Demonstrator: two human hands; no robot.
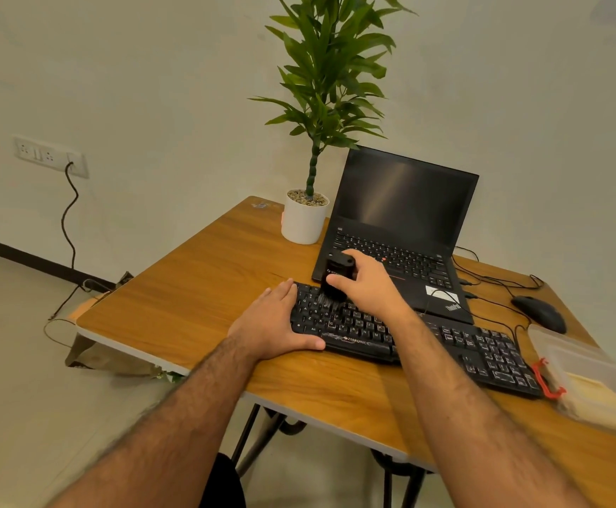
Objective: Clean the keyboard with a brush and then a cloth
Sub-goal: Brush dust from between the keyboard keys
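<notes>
**Brush applied to upper left keys of keyboard**

Head view. The right hand (363, 284) reaches forward from 5 o'clock, fingers and thumb clamped around a black brush (337, 276) held upright, bristles down on the upper left keys of the black keyboard (446, 346). The left hand (275, 324) enters from 7 o'clock and lies flat on the keyboard's left end, fingers straight and together, thumb along the front edge. The keyboard lies across the wooden table (196, 287) toward 4 o'clock. Its front edge reads "ZEBRONICS". The open laptop (402, 229) at 1 o'clock carries a "ThinkPad" mark, partly legible. No cloth can be identified.
</notes>
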